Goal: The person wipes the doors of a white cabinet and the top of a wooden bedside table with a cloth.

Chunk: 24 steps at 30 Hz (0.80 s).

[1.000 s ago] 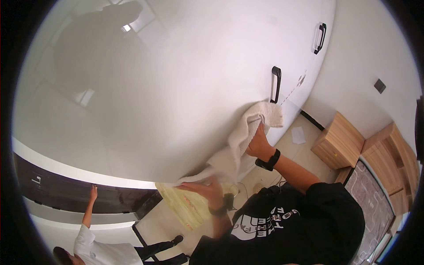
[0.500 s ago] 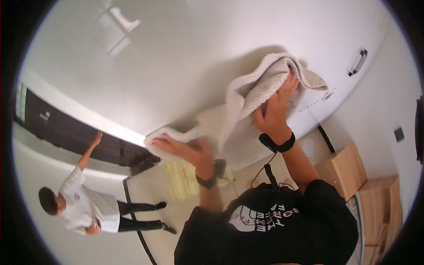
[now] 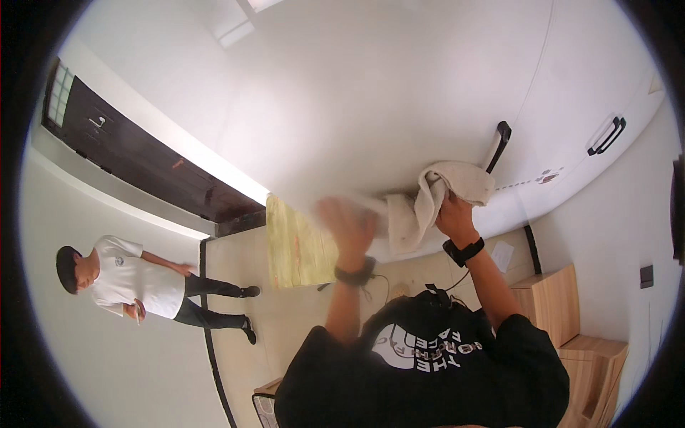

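Observation:
A beige towel (image 3: 457,182) is bunched against a broad glossy white panel (image 3: 342,93) that looks like a cabinet front. My right hand (image 3: 457,216) grips its folded lower part, with some fingers hidden in the folds. The left end of the towel trails toward my left hand (image 3: 348,227), which is smeared by motion. Whether those fingers touch the cloth cannot be made out. Just above the towel, a black bar handle (image 3: 499,146) stands on the panel.
A pair of black handles (image 3: 606,135) sits farther right on the white front. At the left, a person in a white shirt (image 3: 143,278) stands near a dark door (image 3: 143,157). A yellowish box-like piece (image 3: 300,246) is on the left, and wooden drawers (image 3: 549,303) are at right.
The towel went from spread between both hands to a smaller bunch lower on the panel. Both hands came down, the left moving quickly. The other person's raised arm dropped.

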Each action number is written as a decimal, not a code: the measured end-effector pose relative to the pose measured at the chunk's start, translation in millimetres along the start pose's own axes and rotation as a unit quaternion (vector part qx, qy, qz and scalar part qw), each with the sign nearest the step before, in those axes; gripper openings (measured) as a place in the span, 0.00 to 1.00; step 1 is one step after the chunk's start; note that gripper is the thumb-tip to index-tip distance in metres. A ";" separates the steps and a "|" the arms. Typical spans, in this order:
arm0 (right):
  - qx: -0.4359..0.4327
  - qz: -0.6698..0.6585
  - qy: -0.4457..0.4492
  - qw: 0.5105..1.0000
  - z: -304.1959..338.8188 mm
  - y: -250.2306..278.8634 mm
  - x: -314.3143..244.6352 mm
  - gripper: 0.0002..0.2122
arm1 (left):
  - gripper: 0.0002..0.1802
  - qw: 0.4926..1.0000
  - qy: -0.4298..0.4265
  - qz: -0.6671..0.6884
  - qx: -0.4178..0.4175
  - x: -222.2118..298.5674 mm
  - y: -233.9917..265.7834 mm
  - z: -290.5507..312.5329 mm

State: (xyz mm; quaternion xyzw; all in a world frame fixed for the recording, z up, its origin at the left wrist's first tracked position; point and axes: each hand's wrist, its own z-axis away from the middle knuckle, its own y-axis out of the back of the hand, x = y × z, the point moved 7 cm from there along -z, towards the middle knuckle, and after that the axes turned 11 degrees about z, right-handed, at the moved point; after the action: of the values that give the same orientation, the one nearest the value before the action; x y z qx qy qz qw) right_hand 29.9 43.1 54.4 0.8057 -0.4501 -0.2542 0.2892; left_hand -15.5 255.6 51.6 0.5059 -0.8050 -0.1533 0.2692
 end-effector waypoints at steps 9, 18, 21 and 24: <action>0.097 0.046 0.049 0.993 -50.1 51.3 -17.3 0.14 | 0.37 0.994 -0.089 -0.002 0.070 30.7 33.4 -57.7; -0.314 0.021 0.050 0.948 50.4 -61.6 78.1 0.14 | 0.29 0.947 -0.091 0.083 -0.295 49.2 -90.6 43.5; -0.085 0.000 0.057 0.995 51.7 -21.0 104.6 0.15 | 0.28 0.922 -0.125 0.139 -0.340 91.8 -99.2 29.1; -0.080 -0.071 -0.059 0.993 46.0 -1.9 144.8 0.14 | 0.27 0.904 -0.118 0.172 -0.373 129.4 -114.0 14.3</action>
State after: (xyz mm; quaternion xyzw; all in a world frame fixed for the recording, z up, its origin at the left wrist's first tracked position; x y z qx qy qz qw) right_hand 67.6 -93.3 -0.9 0.7935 -0.3867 -0.3559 0.3069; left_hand 15.2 88.9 16.9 0.2002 -0.7895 -0.4525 0.3632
